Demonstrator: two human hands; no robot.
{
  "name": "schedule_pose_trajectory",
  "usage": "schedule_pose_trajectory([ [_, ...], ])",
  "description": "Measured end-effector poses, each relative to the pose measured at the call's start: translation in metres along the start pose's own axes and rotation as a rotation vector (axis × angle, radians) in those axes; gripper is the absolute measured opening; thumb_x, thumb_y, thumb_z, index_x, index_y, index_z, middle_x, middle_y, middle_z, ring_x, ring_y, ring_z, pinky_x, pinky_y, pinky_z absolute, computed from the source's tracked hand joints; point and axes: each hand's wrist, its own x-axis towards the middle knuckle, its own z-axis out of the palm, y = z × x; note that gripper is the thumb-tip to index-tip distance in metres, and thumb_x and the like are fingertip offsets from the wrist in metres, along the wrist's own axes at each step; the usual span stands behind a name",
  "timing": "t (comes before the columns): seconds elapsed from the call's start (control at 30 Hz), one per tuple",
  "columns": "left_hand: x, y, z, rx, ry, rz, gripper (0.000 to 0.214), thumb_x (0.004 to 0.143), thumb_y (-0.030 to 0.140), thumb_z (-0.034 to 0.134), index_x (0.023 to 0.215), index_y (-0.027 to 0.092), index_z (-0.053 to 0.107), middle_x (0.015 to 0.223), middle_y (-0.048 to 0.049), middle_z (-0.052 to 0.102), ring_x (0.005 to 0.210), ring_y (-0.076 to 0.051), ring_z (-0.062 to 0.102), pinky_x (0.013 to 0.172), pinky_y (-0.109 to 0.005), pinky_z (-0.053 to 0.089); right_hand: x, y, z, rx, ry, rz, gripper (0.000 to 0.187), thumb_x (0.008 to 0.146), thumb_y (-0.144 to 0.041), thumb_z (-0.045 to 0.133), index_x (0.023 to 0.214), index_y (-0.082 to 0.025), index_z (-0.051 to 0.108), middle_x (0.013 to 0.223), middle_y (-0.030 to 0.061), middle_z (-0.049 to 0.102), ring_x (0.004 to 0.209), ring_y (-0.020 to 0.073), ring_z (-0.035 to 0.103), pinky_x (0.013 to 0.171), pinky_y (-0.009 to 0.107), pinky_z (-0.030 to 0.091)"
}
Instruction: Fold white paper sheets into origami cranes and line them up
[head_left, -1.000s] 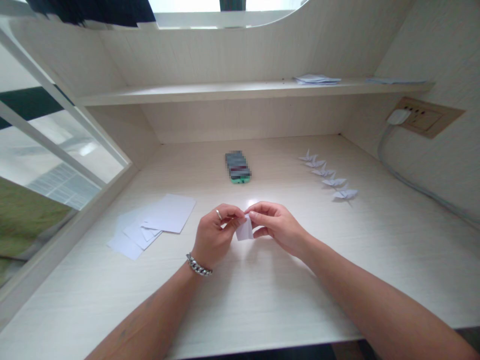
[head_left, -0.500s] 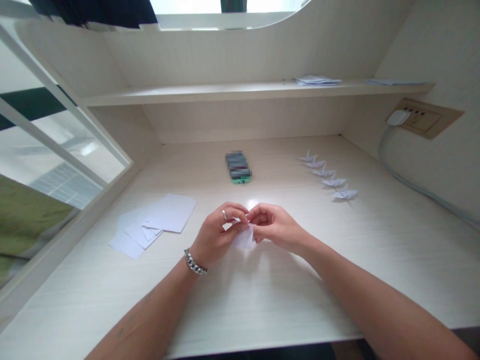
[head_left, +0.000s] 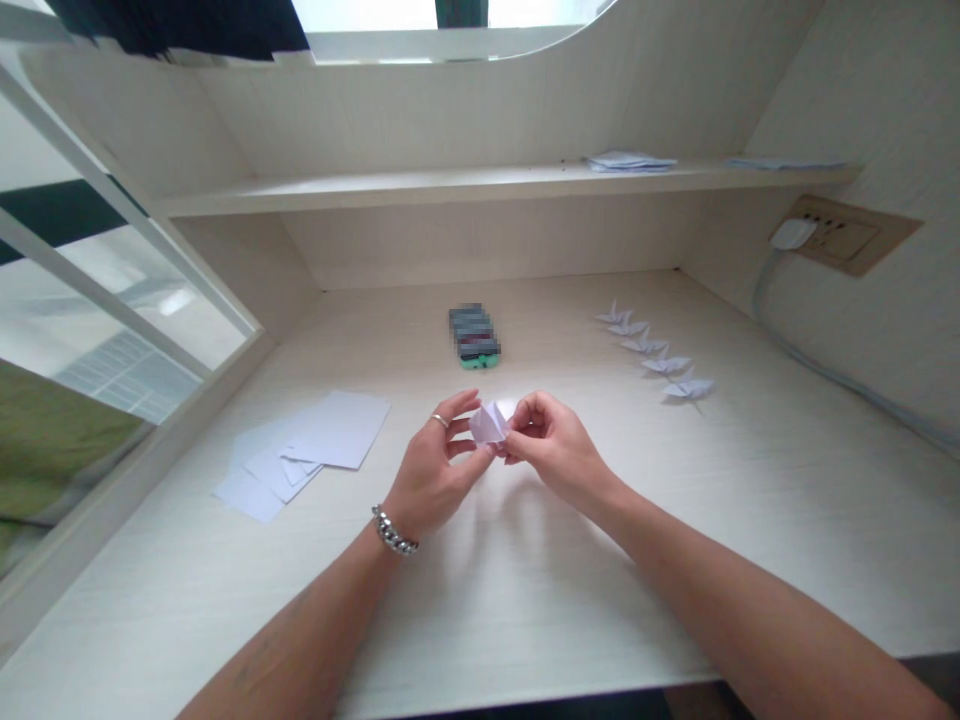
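Both my hands meet above the middle of the pale wooden desk [head_left: 525,600]. Between them is a small folded piece of white paper [head_left: 488,423], partly opened into a pointed shape. My left hand [head_left: 435,470], with a ring and a metal bracelet, pinches the paper's left side with thumb and fingers. My right hand [head_left: 551,450] is curled and grips the paper's right side. The lower part of the paper is hidden by my fingers.
Loose white paper sheets [head_left: 307,445] lie at the left. A row of several folded paper cranes [head_left: 652,350] sits at the right. A small blurred box [head_left: 474,335] lies behind my hands. Folded papers [head_left: 630,160] rest on the shelf; a plug and cable [head_left: 787,240] hang on the right wall.
The paper hung down flat from my fingertips a second ago. It now sits higher between my hands, opened into a pointed shape, and my left fingers have spread somewhat.
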Motion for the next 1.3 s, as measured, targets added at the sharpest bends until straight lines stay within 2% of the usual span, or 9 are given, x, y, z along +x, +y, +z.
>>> schedule_pose_trajectory([
  [0.07, 0.0005, 0.0004, 0.0003, -0.038, 0.032, -0.015, 0.053, 0.082, 0.023, 0.066, 0.130, 0.021, 0.045, 0.133, -0.0141, 0.053, 0.106, -0.023, 0.064, 0.088, -0.038, 0.056, -0.0006, 0.0000, 0.0014, 0.045, -0.008, 0.020, 0.026, 0.072, -0.024, 0.071, 0.078, -0.019, 0.046, 0.071, -0.0045, 0.056, 0.058, 0.0120, 0.062, 0.055, 0.026, 0.052],
  [0.17, 0.0009, 0.0020, 0.0021, -0.089, 0.080, -0.013, 0.038, 0.083, 0.021, 0.064, 0.118, 0.019, 0.051, 0.131, -0.0140, 0.055, 0.101, -0.021, 0.067, 0.083, -0.034, 0.057, -0.0012, -0.0001, 0.0025, 0.087, 0.001, 0.055, 0.032, 0.071, -0.026, 0.073, 0.085, -0.020, 0.045, 0.072, -0.0055, 0.057, 0.057, 0.0119, 0.063, 0.056, 0.027, 0.054],
  [0.27, 0.0008, 0.0036, 0.0038, -0.127, 0.089, -0.023, 0.023, 0.082, 0.023, 0.065, 0.102, 0.017, 0.055, 0.130, -0.0149, 0.057, 0.097, -0.022, 0.069, 0.078, -0.032, 0.058, -0.0017, -0.0016, 0.0023, 0.094, -0.008, 0.079, 0.045, 0.071, -0.024, 0.073, 0.106, -0.021, 0.045, 0.071, -0.0067, 0.058, 0.059, 0.0132, 0.064, 0.058, 0.029, 0.055],
  [0.37, 0.0006, 0.0050, 0.0037, -0.061, 0.094, -0.020, 0.014, 0.081, 0.024, 0.065, 0.091, 0.015, 0.061, 0.127, -0.0158, 0.059, 0.102, -0.023, 0.068, 0.085, -0.034, 0.056, -0.0020, -0.0038, 0.0012, 0.026, -0.062, 0.078, 0.054, 0.074, -0.022, 0.069, 0.121, -0.025, 0.044, 0.073, -0.0057, 0.059, 0.063, 0.0142, 0.066, 0.059, 0.028, 0.055],
  [0.5, 0.0008, 0.0070, 0.0025, 0.018, 0.114, 0.009, 0.011, 0.080, 0.024, 0.064, 0.086, 0.015, 0.065, 0.122, -0.0158, 0.063, 0.106, -0.023, 0.066, 0.091, -0.035, 0.053, -0.0010, -0.0038, 0.0000, -0.016, -0.063, 0.118, 0.036, 0.076, -0.021, 0.063, 0.109, -0.021, 0.048, 0.074, -0.0027, 0.063, 0.062, 0.0145, 0.066, 0.056, 0.026, 0.053],
  [0.73, 0.0028, 0.0068, 0.0022, -0.069, 0.121, -0.031, 0.011, 0.076, 0.022, 0.066, 0.083, 0.015, 0.062, 0.118, -0.0154, 0.065, 0.093, -0.019, 0.069, 0.081, -0.029, 0.054, 0.0012, -0.0017, -0.0002, 0.012, -0.012, 0.134, 0.034, 0.074, -0.020, 0.064, 0.102, -0.019, 0.046, 0.073, -0.0020, 0.065, 0.061, 0.0141, 0.066, 0.056, 0.025, 0.052],
  [1.03, 0.0030, 0.0057, 0.0011, -0.089, 0.131, -0.080, 0.016, 0.076, 0.024, 0.069, 0.084, 0.015, 0.059, 0.117, -0.0155, 0.065, 0.091, -0.019, 0.068, 0.077, -0.029, 0.053, 0.0021, 0.0001, -0.0010, -0.040, -0.094, 0.087, 0.010, 0.073, -0.019, 0.063, 0.082, -0.017, 0.058, 0.074, -0.0004, 0.065, 0.062, 0.0128, 0.064, 0.057, 0.025, 0.051],
  [1.17, 0.0048, 0.0042, 0.0012, -0.137, 0.165, -0.104, 0.020, 0.080, 0.030, 0.066, 0.088, 0.015, 0.055, 0.114, -0.0154, 0.066, 0.089, -0.020, 0.067, 0.076, -0.031, 0.052, 0.0021, 0.0008, -0.0025, -0.103, -0.125, 0.086, 0.010, 0.074, -0.022, 0.064, 0.082, -0.016, 0.065, 0.076, 0.0016, 0.066, 0.067, 0.0137, 0.063, 0.059, 0.026, 0.051],
  [1.3, 0.0065, 0.0038, 0.0027, -0.213, 0.210, -0.117, 0.027, 0.080, 0.036, 0.067, 0.090, 0.017, 0.052, 0.113, -0.0149, 0.067, 0.089, -0.020, 0.067, 0.078, -0.035, 0.053, 0.0016, -0.0011, -0.0033, -0.133, -0.164, 0.091, 0.021, 0.077, -0.035, 0.066, 0.082, -0.015, 0.069, 0.076, 0.0035, 0.066, 0.071, 0.0152, 0.061, 0.058, 0.026, 0.052],
])
